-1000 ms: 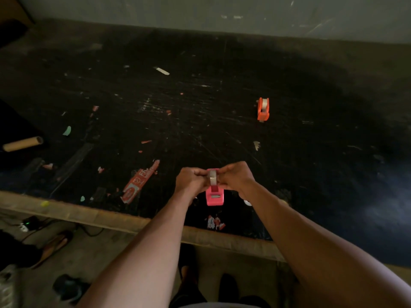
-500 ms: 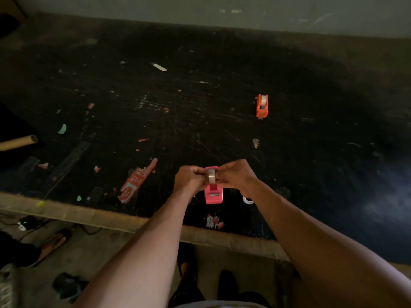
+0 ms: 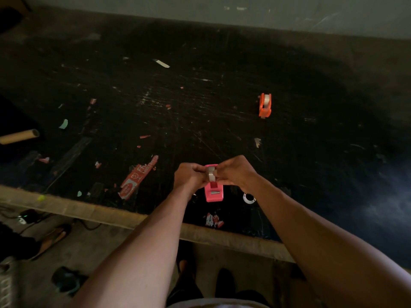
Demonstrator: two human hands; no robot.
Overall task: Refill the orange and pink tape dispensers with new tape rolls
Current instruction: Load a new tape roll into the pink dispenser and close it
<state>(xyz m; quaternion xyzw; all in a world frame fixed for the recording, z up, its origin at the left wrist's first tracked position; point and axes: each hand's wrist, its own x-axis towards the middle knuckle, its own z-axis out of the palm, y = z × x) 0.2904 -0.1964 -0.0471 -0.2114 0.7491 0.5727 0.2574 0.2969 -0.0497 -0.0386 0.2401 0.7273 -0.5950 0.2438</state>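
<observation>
The pink tape dispenser (image 3: 214,192) stands near the front edge of the dark table, cutter end toward me. A tape roll (image 3: 211,174) sits in its top, pinched between both hands. My left hand (image 3: 189,177) grips it from the left and my right hand (image 3: 235,172) from the right, fingers closed on the roll and the dispenser's upper part. The orange tape dispenser (image 3: 265,105) stands alone farther back on the right with a white roll in it. A small white ring, like an empty tape core (image 3: 248,198), lies just right of the pink dispenser.
The black table (image 3: 200,96) is scratched and littered with paper scraps. A red wrapper (image 3: 138,177) lies left of my hands and a cardboard tube (image 3: 19,137) at the far left. The wooden front edge (image 3: 100,213) runs below; shoes and cables lie on the floor.
Both hands have stayed closed on the roll at the pink dispenser. The white ring beside the dispenser has come more into view. The orange dispenser has not moved.
</observation>
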